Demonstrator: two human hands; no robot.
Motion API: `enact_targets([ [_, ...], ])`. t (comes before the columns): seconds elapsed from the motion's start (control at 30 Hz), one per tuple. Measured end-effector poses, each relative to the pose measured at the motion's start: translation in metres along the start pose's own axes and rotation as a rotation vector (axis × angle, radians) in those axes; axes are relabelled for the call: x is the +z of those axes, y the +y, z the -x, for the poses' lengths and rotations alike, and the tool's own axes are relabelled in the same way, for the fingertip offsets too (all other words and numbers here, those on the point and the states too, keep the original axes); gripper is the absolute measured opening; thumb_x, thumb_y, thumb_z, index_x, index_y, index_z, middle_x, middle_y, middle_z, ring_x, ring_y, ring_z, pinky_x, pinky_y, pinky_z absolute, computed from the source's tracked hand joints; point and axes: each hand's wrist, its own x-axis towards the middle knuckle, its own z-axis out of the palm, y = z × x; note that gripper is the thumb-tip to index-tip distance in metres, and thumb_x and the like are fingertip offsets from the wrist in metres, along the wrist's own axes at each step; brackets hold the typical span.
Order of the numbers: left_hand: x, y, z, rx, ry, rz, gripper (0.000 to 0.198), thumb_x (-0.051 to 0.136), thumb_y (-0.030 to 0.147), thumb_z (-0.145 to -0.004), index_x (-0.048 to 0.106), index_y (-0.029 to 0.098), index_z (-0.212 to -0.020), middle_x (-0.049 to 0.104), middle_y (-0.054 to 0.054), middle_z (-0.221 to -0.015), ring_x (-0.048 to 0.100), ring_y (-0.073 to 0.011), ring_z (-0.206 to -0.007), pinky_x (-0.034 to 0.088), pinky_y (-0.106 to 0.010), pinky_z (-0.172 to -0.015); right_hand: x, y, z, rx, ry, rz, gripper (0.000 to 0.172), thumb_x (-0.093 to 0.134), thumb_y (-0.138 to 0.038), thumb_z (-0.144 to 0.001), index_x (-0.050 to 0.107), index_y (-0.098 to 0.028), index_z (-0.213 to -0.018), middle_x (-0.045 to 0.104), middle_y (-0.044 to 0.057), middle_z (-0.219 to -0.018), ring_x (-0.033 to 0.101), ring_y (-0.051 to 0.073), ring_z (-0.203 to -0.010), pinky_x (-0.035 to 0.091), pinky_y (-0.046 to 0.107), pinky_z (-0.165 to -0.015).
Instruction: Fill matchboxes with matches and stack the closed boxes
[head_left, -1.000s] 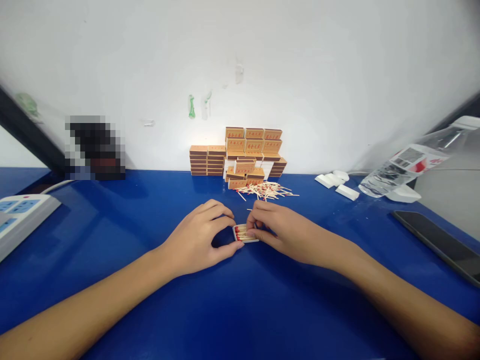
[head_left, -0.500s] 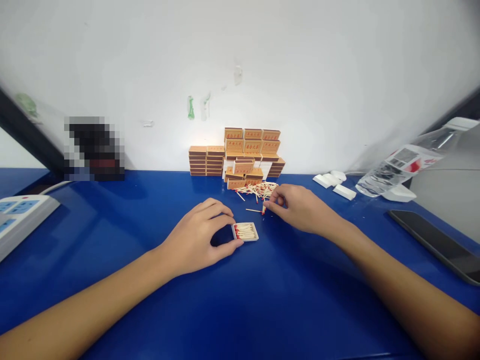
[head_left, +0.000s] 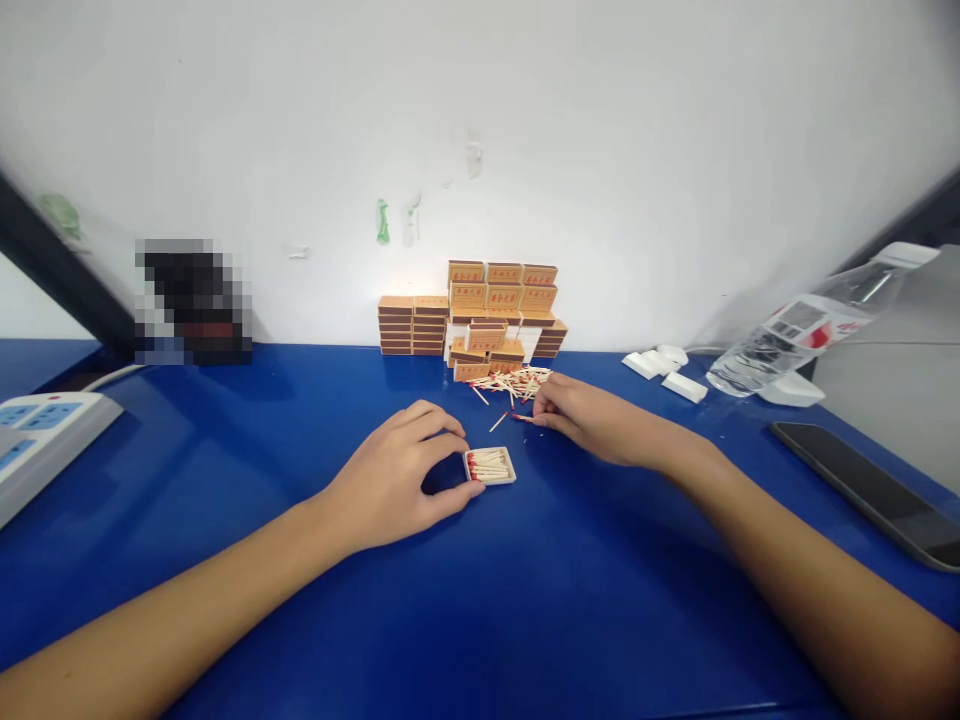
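Matches [head_left: 491, 463]: lay in a tray [head_left: 513, 475], red tips left.
Left hand [head_left: 397, 478]: you held the tray's left end.
Right hand [head_left: 574, 412]: you pinched a match [head_left: 523, 418] by the far pile [head_left: 514, 382].

Tray [head_left: 513, 470] set on table [head_left: 480, 610], matches [head_left: 489, 464] contained in it, left end held by left hand [head_left: 409, 475]. Heap of loose matches [head_left: 514, 382] laid beyond tray, right hand [head_left: 592, 415] placed at its near right edge. Matchboxes [head_left: 504, 298] stacked behind, before wall [head_left: 637, 150]. Phone [head_left: 862, 490] and, farther back, bottle [head_left: 806, 330] positioned at right; power strip [head_left: 60, 437] placed far left.
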Motion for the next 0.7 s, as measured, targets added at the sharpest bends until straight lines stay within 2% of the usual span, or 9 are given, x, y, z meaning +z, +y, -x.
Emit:
enact_targets([
  [0.13, -0.001, 0.0, 0.0, -0.009, 0.001, -0.002, 0.021, 0.077, 0.035, -0.094, 0.076, 0.018, -0.106, 0.074, -0.01, -0.113, 0.067, -0.0265, -0.108, 0.058, -0.047, -0.098, -0.005, -0.013, 0.004, 0.003, 0.011, -0.03, 0.022, 0.048, -0.035, -0.106, 0.057, -0.022, -0.091, 0.064, 0.01, -0.099, 0.058, 0.025, -0.091, 0.047, 0.039, -0.082],
  [0.27, -0.001, 0.002, 0.0, -0.018, -0.003, -0.001, 0.021, 0.077, 0.035, -0.093, 0.076, 0.018, -0.106, 0.074, -0.011, -0.113, 0.067, -0.0272, -0.109, 0.058, -0.046, -0.097, -0.005, -0.046, 0.01, -0.031, 0.003, -0.103, 0.026, 0.045, -0.04, -0.109, 0.058, -0.022, -0.095, 0.065, 0.009, -0.101, 0.058, 0.023, -0.09, 0.046, 0.038, -0.081],
  [0.4, 0.0, 0.001, 0.0, -0.012, -0.007, 0.009, 0.021, 0.077, 0.034, -0.094, 0.076, 0.018, -0.107, 0.074, -0.01, -0.112, 0.067, -0.0268, -0.109, 0.058, -0.046, -0.097, 0.006, -0.075, 0.015, -0.077, -0.021, -0.164, 0.022, 0.046, -0.038, -0.111, 0.059, -0.022, -0.103, 0.065, 0.007, -0.107, 0.059, 0.02, -0.092, 0.046, 0.035, -0.082],
  [0.53, 0.0, 0.0, -0.001, -0.013, -0.004, 0.008, 0.02, 0.076, 0.035, -0.095, 0.075, 0.018, -0.105, 0.074, -0.01, -0.111, 0.066, -0.0265, -0.108, 0.058, -0.046, -0.097, 0.016, -0.079, 0.013, -0.097, -0.028, -0.165, 0.016, 0.051, -0.032, -0.109, 0.06, -0.021, -0.1, 0.064, 0.006, -0.106, 0.06, 0.019, -0.091, 0.046, 0.034, -0.082],
  [0.7, 0.0, 0.001, -0.001, -0.006, -0.004, 0.013, 0.02, 0.076, 0.034, -0.095, 0.075, 0.018, -0.106, 0.074, -0.01, -0.111, 0.067, -0.0267, -0.107, 0.058, -0.046, -0.096, 0.019, -0.076, 0.009, -0.08, 0.001, -0.19, 0.011, 0.055, -0.026, -0.106, 0.062, -0.021, -0.099, 0.064, 0.005, -0.102, 0.059, 0.018, -0.087, 0.046, 0.033, -0.078],
])
